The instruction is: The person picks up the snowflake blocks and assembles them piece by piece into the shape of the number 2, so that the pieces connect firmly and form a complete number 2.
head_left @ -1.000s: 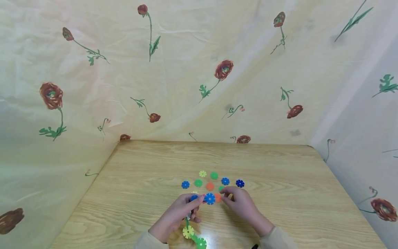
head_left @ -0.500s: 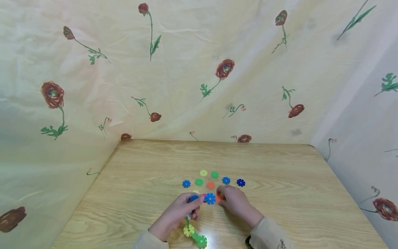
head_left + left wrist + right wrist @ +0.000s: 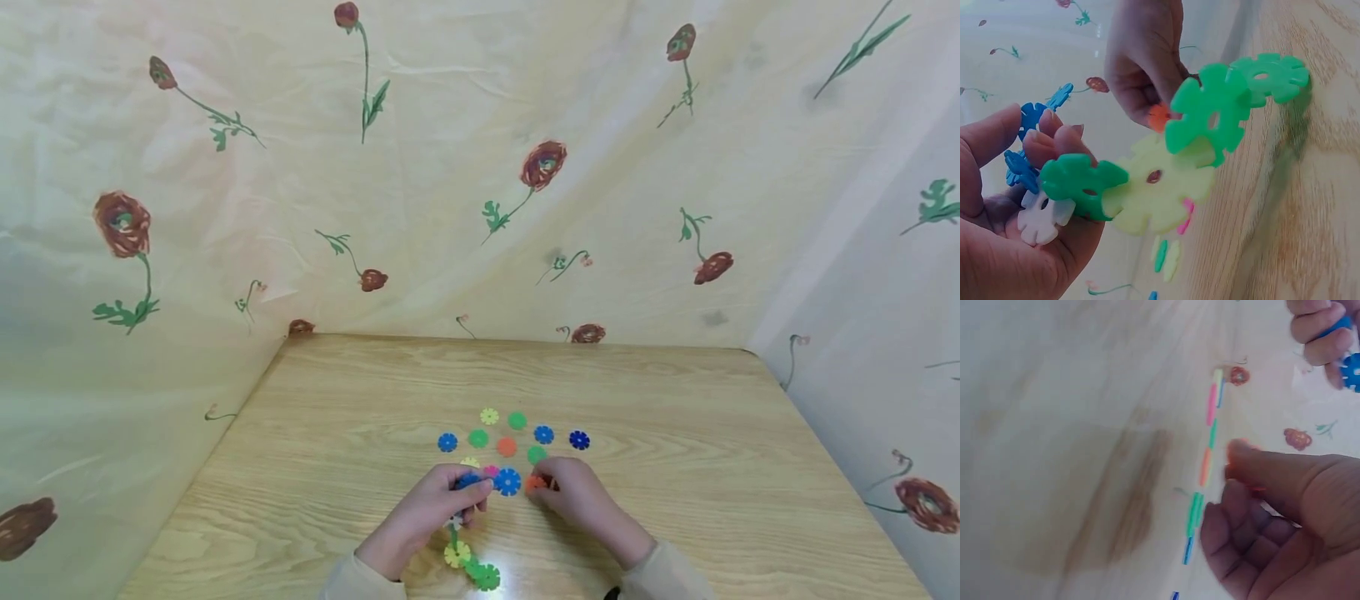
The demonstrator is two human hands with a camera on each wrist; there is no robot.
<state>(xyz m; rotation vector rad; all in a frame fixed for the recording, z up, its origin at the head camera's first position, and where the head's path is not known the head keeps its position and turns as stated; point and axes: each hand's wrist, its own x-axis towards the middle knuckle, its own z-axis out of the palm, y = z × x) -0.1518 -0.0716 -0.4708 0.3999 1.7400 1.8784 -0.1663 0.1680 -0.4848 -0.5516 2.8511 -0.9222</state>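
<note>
In the head view my left hand (image 3: 435,504) pinches a chain of notched plastic flower discs. A blue disc (image 3: 508,482) sticks out past its thumb. Below the hand hang a white disc (image 3: 1041,228), a green disc (image 3: 1075,178), a yellow disc (image 3: 1138,209) and two more green ones, slotted together edge to edge, as the left wrist view shows. My right hand (image 3: 581,496) pinches an orange disc (image 3: 535,483) between thumb and fingers, a short gap right of the blue disc. The fingers cover part of the orange disc in the right wrist view.
Several loose discs lie flat on the wooden table (image 3: 360,392) beyond my hands, among them an orange disc (image 3: 507,447), a green disc (image 3: 537,454) and a dark blue disc (image 3: 580,440). A pink disc (image 3: 491,472) lies behind the left fingertips. Flowered cloth (image 3: 420,192) surrounds the table.
My right hand has closed its fingers on the orange disc and drawn it slightly right, uncovering the green disc behind. The left hand and its chain have barely moved.
</note>
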